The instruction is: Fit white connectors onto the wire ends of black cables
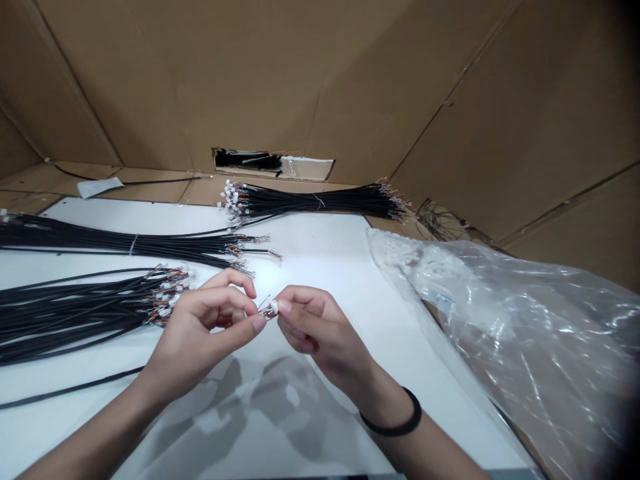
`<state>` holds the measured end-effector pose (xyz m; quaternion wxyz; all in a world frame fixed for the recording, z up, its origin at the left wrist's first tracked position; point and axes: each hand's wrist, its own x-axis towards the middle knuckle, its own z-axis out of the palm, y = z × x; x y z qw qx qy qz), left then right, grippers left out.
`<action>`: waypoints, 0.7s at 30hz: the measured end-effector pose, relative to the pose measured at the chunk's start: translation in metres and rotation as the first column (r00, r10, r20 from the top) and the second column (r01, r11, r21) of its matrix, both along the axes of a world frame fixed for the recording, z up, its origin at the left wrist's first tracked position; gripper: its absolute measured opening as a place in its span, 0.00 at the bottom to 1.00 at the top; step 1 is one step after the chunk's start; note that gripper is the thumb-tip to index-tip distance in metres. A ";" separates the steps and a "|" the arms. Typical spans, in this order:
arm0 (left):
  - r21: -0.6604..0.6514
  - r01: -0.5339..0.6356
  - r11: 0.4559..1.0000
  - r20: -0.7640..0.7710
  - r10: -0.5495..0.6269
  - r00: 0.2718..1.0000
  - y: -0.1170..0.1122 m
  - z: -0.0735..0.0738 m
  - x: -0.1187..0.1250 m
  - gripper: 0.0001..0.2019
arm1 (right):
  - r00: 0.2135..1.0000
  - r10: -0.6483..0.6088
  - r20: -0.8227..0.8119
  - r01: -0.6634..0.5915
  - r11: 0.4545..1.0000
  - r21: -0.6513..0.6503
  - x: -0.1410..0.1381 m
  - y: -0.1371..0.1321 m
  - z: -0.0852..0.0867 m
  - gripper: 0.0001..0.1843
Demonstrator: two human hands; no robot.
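My hands meet in front of me above a white tabletop [320, 267]. My right hand [315, 327] pinches a small white wire connector [273, 308] between thumb and finger. Fine coloured wires [263, 307] run from it towards my left hand [210, 327], whose fingertips seem to pinch them, though the fingers partly hide the grip. Just left of that hand lie the white-tipped ends of a bundle of black cables [90, 313]. A second tied bundle [125, 243] lies above it, and a third [310, 202] lies at the table's far edge.
A crumpled clear plastic bag [505, 333] covers the right side of the table. Brown cardboard walls [250, 80] surround the back, with a slot [249, 160] holding dark cables. A loose black cable [70, 387] lies at left, and a black band [395, 417] circles my right wrist.
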<state>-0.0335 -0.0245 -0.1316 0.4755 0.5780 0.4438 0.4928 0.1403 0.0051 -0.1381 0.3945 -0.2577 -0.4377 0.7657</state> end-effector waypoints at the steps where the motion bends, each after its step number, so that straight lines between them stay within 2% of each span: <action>1: -0.006 0.004 1.000 -0.001 -0.004 1.000 0.000 0.000 0.000 0.05 | 1.000 -0.001 0.000 0.001 1.000 0.004 0.000 0.000 0.000 0.11; 21: -0.019 -0.025 0.999 -0.017 0.025 1.000 0.000 0.003 0.001 0.05 | 1.000 -0.019 0.020 0.018 1.000 0.021 -0.001 0.000 0.001 0.12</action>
